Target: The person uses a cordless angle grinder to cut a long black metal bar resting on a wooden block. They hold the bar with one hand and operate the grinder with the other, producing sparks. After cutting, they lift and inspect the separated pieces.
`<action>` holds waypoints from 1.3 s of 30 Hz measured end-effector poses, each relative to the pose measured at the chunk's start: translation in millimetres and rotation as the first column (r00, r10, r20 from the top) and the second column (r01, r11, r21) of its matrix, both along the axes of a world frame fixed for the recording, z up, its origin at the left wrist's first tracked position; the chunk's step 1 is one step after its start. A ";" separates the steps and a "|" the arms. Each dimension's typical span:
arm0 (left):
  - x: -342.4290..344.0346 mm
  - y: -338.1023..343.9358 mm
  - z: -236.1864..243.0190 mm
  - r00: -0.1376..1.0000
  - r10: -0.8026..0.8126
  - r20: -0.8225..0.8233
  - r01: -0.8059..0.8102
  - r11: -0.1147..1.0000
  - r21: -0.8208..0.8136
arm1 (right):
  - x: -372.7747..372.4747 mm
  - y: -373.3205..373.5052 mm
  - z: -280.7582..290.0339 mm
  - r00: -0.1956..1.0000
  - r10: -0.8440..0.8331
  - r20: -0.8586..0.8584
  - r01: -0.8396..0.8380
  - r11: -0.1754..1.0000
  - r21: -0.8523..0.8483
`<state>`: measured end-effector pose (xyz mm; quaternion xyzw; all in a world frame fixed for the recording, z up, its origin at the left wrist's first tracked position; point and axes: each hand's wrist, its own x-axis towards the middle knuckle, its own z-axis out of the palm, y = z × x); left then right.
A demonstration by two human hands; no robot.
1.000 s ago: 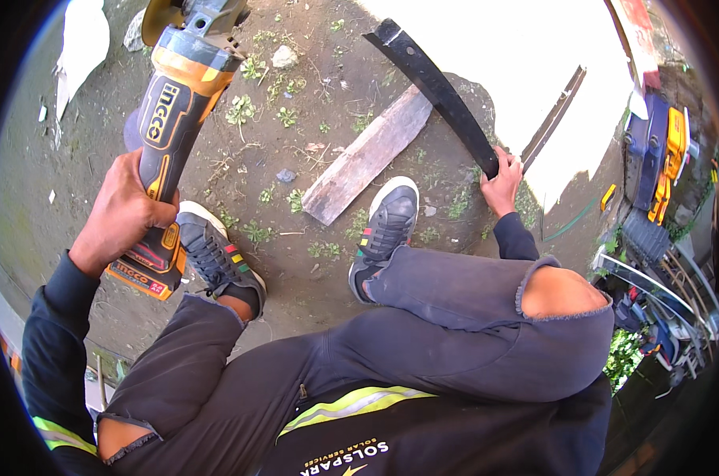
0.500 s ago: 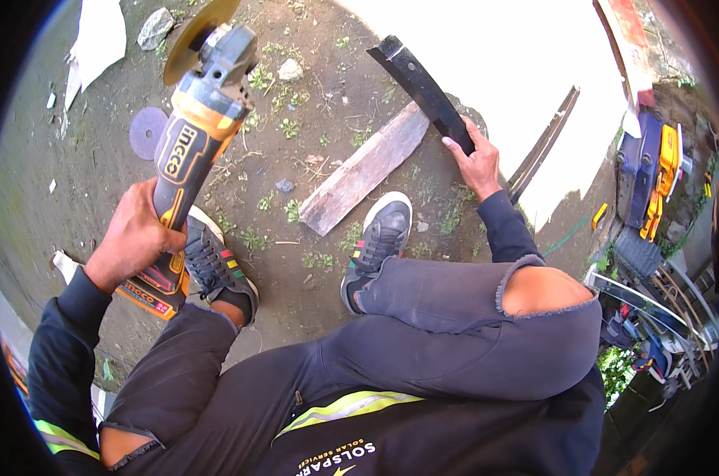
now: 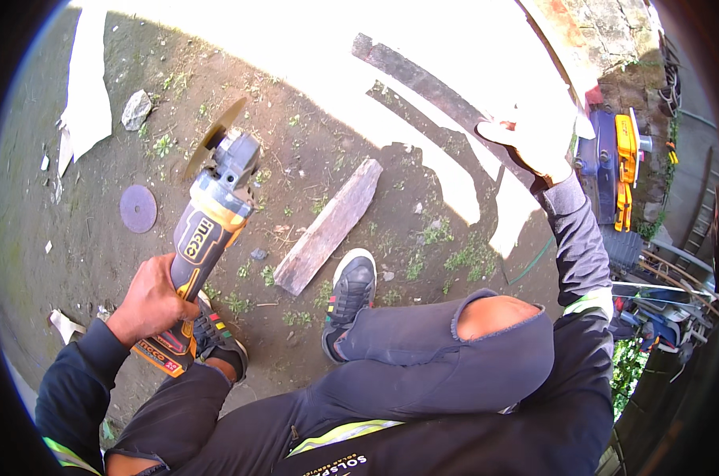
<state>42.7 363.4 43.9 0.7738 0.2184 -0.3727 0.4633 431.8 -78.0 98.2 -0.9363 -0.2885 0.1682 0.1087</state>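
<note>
My left hand (image 3: 155, 301) is closed round the body of a yellow-and-black cordless angle grinder (image 3: 203, 238). The grinder points away from me, with a thin brownish disc (image 3: 210, 141) on its head at the far end. My right hand (image 3: 530, 143) is stretched far out to the right in bright sun, its fingers washed out. It appears closed on a long, dark, flat metal bar (image 3: 423, 79), which slants to the far left and casts a shadow on the ground below.
A weathered wooden board (image 3: 328, 230) lies on the dirt ahead of my shoes. At left are a loose purple disc (image 3: 139, 209), a stone (image 3: 136, 109) and a pale sheet (image 3: 87, 87). On the right stand a dark blue case with yellow parts (image 3: 605, 166) and piled scrap (image 3: 661, 317).
My right hand has swung outward to the right with the bar, into the sunlight. The grinder in my left hand sits slightly lower and further right in view. The view itself has shifted.
</note>
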 end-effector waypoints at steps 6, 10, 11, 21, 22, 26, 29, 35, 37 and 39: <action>7.4 -4.7 5.6 0.995 -0.016 0.096 0.021 0.998 -0.051 | 1.4 20.4 30.8 1.000 0.019 0.021 -0.019 1.000 0.002; 14.3 -16.3 7.4 0.990 -0.006 0.143 0.009 1.000 -0.022 | -8.9 13.4 32.0 0.996 -0.056 -0.073 0.061 0.996 0.071; 17.9 -21.3 7.6 0.989 -0.006 0.151 0.007 1.000 -0.006 | -11.9 10.7 33.0 0.992 -0.085 -0.094 0.093 0.992 0.086; 66.4 -35.7 53.6 0.939 0.050 0.342 -0.022 0.996 -0.085 | -16.4 -7.9 159.3 0.990 -0.115 -0.080 0.117 0.993 0.022; 69.9 -31.8 62.3 0.941 0.031 0.337 -0.015 0.999 -0.050 | -16.4 -7.1 178.0 0.978 -0.147 -0.148 0.156 0.986 0.052; 85.0 -16.2 93.4 0.911 0.028 0.412 -0.019 0.999 -0.026 | -22.3 0.9 228.6 0.885 -0.186 -0.427 0.333 0.895 0.298; 78.9 -9.3 112.2 0.876 0.107 0.471 -0.049 0.990 -0.132 | -41.5 7.9 239.0 0.849 -0.114 -0.516 0.318 0.891 0.325; 68.5 -5.5 122.6 0.887 0.229 0.401 -0.132 0.958 -0.255 | -63.1 20.8 230.0 0.779 -0.030 -0.626 0.261 0.924 0.280; 65.0 -8.2 118.9 0.873 0.262 0.410 -0.166 0.953 -0.255 | -70.8 26.0 228.7 0.815 -0.005 -0.579 0.220 0.927 0.302; 63.5 -12.7 116.7 0.872 0.275 0.406 -0.197 0.954 -0.225 | -76.2 27.5 229.8 0.841 -0.010 -0.541 0.216 0.923 0.318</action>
